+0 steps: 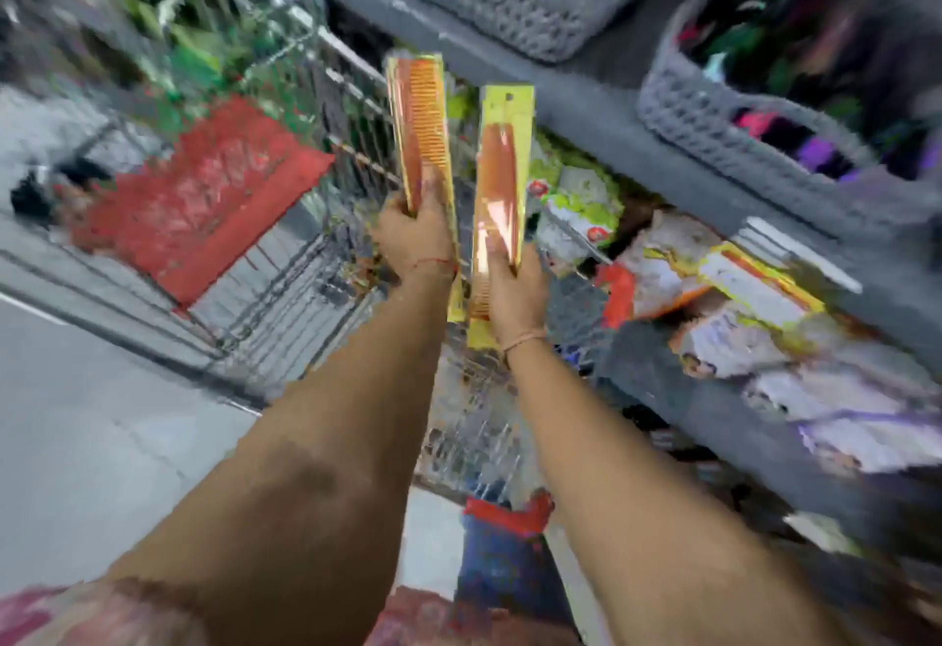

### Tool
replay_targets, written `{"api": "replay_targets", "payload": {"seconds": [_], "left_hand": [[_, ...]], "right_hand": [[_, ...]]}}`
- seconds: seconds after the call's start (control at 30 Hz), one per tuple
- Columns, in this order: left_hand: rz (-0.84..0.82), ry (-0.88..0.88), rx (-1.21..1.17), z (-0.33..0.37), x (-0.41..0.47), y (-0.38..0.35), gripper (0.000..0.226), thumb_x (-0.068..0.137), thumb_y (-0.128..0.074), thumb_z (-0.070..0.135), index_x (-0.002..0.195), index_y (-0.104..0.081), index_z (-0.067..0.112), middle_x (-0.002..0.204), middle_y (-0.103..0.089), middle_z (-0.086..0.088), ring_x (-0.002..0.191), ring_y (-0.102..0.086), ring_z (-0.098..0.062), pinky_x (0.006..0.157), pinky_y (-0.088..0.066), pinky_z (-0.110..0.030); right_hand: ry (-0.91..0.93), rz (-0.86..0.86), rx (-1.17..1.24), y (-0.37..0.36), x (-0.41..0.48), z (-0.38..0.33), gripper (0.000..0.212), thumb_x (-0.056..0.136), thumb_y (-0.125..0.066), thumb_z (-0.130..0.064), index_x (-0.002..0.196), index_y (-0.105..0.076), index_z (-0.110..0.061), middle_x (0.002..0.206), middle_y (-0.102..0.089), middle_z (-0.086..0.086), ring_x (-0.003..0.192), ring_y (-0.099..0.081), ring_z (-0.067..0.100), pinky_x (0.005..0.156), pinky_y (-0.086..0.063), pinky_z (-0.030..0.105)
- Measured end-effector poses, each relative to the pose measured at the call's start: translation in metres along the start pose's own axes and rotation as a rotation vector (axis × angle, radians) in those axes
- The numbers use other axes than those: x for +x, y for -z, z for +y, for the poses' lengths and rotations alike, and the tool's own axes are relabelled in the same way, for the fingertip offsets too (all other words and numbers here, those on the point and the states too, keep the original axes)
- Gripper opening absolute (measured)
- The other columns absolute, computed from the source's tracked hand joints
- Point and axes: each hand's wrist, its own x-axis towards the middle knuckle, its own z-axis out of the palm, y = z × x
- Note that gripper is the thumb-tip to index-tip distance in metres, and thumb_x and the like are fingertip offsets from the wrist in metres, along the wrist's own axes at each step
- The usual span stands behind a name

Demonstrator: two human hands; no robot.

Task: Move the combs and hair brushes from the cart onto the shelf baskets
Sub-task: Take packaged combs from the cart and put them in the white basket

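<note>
Now both arms reach up the middle of the frame, each hand gripping a packaged comb by its lower part; the left hand (415, 232) is clenched around an orange comb in a yellow sleeve (420, 130) that stands nearly upright, tilted a little to the left; the right hand (512, 288) grasps a second orange comb (502, 197) just beside it, its yellow card reaching up toward the shelf edge, its lower end poking out below the wrist; the two packages stand close together, and I cannot tell whether they touch. Behind them, at centre and left, is a wire cart (285, 258) with a red flap (204, 192) lying over it; more green and white packets show inside, too blurred to name. Across the upper right runs a grey shelf (601, 115) carrying two grey woven baskets (713, 120) with dark, colourful things inside; lower right, a heap of packets (754, 299) lies on the shelf below.
</note>
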Motion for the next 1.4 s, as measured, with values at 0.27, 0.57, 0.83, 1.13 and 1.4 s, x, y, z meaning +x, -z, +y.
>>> {"api": "replay_targets", "payload": {"seconds": [0.27, 0.57, 0.83, 1.13, 1.4], "left_hand": [[-0.58, -0.234, -0.04, 0.136, -0.153, -0.051, 0.048, 0.083, -0.058, 0.046, 0.094, -0.066, -0.001, 0.103, -0.07, -0.023, 0.099, -0.062, -0.037, 0.082, -0.047, -0.032], [-1.001, -0.275, 0.123, 0.149, -0.319, -0.145, 0.037, 0.091, -0.05, 0.033, 0.108, -0.06, 0.002, 0.127, -0.059, -0.022, 0.116, -0.056, -0.033, 0.087, -0.044, -0.032], [-0.989, -0.343, 0.221, 0.118, -0.394, -0.261, 0.046, 0.084, -0.052, 0.006, 0.129, -0.043, 0.008, 0.123, -0.06, -0.022, 0.113, -0.058, -0.038, 0.096, -0.045, -0.04], [-0.959, -0.634, 0.817, 0.092, -0.391, -0.344, 0.04, 0.092, -0.046, 0.018, 0.13, -0.05, 0.008, 0.139, -0.049, -0.02, 0.128, -0.046, -0.033, 0.111, -0.036, -0.039], [-0.898, -1.026, 1.528, 0.055, -0.377, -0.331, 0.057, 0.098, -0.012, 0.038, 0.15, 0.002, 0.021, 0.161, 0.009, -0.001, 0.146, 0.018, -0.033, 0.12, 0.006, -0.044]], "right_hand": [[0.198, 0.505, 0.032, 0.184, -0.006, -0.107, 0.027, 0.089, -0.051, -0.039, 0.081, -0.053, -0.013, 0.068, -0.053, 0.001, 0.069, -0.05, 0.021, 0.062, -0.035, 0.031], [0.117, 0.783, -0.065, 0.367, -0.013, -0.081, 0.034, 0.088, -0.05, -0.04, 0.091, -0.049, -0.006, 0.078, -0.063, 0.017, 0.077, -0.059, 0.034, 0.069, -0.046, 0.039], [-0.036, 0.772, -0.209, 0.495, 0.052, -0.021, 0.03, 0.087, -0.05, -0.035, 0.107, -0.046, -0.013, 0.099, -0.066, 0.02, 0.091, -0.062, 0.038, 0.066, -0.043, 0.035], [-0.166, 0.382, -0.47, 0.537, 0.14, 0.012, 0.041, 0.089, -0.043, -0.038, 0.124, -0.048, -0.016, 0.133, -0.05, 0.019, 0.12, -0.05, 0.035, 0.107, -0.036, 0.04], [-0.316, 0.208, -0.762, 0.512, 0.135, 0.037, 0.058, 0.091, -0.034, -0.018, 0.145, -0.015, -0.006, 0.157, -0.005, 0.011, 0.143, 0.0, 0.035, 0.118, -0.01, 0.045]]}}
